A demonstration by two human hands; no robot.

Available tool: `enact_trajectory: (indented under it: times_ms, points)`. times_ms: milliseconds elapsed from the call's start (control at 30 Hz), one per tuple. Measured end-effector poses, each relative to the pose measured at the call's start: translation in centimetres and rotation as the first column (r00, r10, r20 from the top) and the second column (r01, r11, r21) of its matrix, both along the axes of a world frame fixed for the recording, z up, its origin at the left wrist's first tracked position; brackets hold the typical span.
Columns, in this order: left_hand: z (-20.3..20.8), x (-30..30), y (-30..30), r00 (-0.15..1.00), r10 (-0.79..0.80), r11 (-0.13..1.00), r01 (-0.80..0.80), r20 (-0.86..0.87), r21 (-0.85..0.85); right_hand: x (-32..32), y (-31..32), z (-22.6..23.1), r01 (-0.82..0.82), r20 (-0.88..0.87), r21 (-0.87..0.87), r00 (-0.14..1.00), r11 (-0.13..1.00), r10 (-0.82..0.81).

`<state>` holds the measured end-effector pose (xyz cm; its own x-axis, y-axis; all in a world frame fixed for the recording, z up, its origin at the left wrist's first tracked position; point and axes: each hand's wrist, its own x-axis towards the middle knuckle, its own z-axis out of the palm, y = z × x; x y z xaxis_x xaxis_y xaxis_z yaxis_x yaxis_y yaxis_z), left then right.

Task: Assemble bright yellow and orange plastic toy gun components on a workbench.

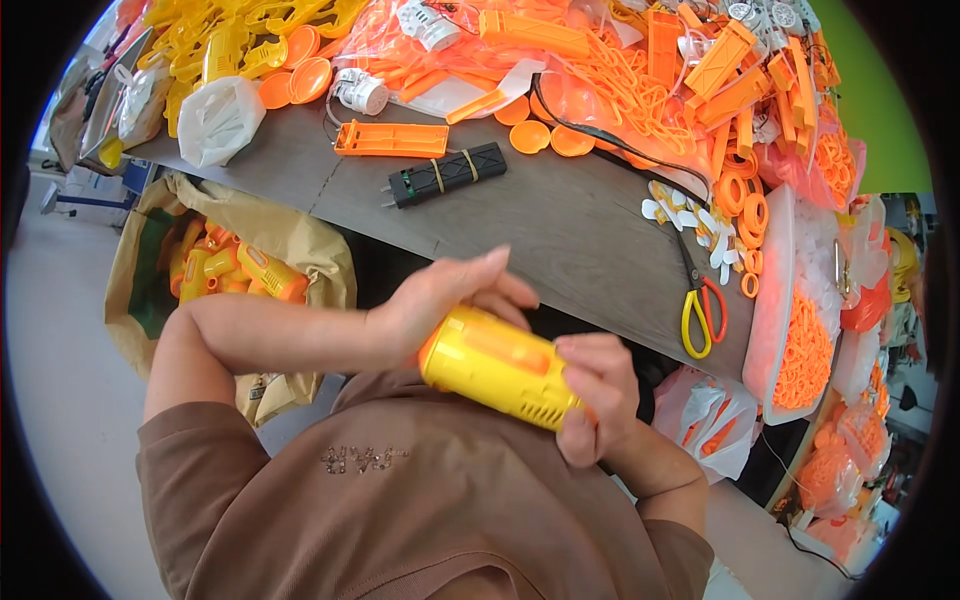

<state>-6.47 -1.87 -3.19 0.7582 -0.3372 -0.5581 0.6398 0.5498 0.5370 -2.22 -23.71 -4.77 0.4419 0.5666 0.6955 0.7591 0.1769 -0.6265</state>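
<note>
A yellow plastic cylinder [500, 362] with an orange inset strip, slots along one side and orange at its ends lies tilted in front of my chest. My right hand [600, 395] is closed around its right end. Against the left end presses the palm of my left hand [450, 295], a little blurred, its fingers stretched out past the cylinder. On the grey table ahead lie a black battery-like block [447, 176] with two bands around it and an orange open tray-shaped part [392, 139].
Left of me stands a brown paper sack [150, 290] holding several yellow-orange cylinders. Red-and-yellow-handled scissors [697, 300] lie near the table's right edge, beside a plastic tub [768, 330] of small orange links. Orange parts [535, 33] and yellow parts [222, 52] heap along the back.
</note>
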Motion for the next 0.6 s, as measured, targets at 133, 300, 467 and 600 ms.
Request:
enact_trajectory:
  times_ms: [133,300,467,600]
  points:
    - [-0.8,5.7,-0.1,0.936,0.301,0.954,-0.295,0.182,-0.060,5.6,2.1,-0.5,0.380,-0.494,-0.074,0.789,0.922,-0.364]
    - [-4.4,6.6,-0.4,0.608,-0.102,0.728,-0.494,0.788,0.475,10.4,0.7,-3.7,0.431,-0.732,-0.100,0.579,0.897,-0.360]
    - [-5.5,6.8,-0.1,0.476,-0.383,0.477,-0.632,0.792,0.610,13.8,2.5,0.5,0.527,0.014,-0.357,0.828,0.771,-0.560]
    - [-6.2,7.8,-0.2,0.447,-0.342,0.501,-0.658,0.826,0.563,20.0,6.3,2.0,0.612,0.433,-0.264,0.766,0.746,-0.475]
